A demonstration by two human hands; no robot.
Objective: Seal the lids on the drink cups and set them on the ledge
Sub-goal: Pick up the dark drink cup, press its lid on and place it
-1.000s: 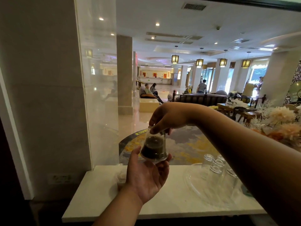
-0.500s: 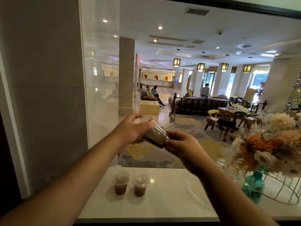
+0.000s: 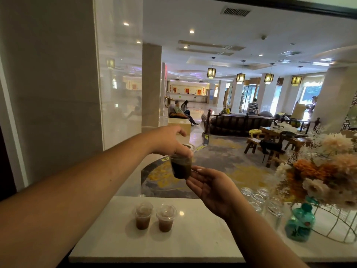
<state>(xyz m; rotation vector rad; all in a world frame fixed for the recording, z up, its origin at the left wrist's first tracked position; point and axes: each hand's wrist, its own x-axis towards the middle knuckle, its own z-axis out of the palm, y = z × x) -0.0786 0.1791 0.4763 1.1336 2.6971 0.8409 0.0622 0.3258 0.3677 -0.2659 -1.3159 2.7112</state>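
My left hand (image 3: 170, 142) grips the top of a small clear plastic cup of dark drink (image 3: 180, 167) from above, holding it upright in the air over the white ledge (image 3: 193, 242). My right hand (image 3: 210, 188) is palm up, fingers spread, just under and right of the cup, its fingertips touching the cup's base. Two lidded cups of brown drink stand side by side on the ledge: one on the left (image 3: 143, 217), one on the right (image 3: 165, 219).
Several empty clear glasses (image 3: 258, 200) stand on the ledge to the right. A teal bottle (image 3: 299, 223) and a flower arrangement (image 3: 324, 171) in a wire stand fill the far right. A marble pillar (image 3: 58, 84) rises at the left; a lobby lies beyond.
The cup was tilted sideways between both hands; now it is upright, held from above by my left hand, and my right hand has let go and dropped under it, open.
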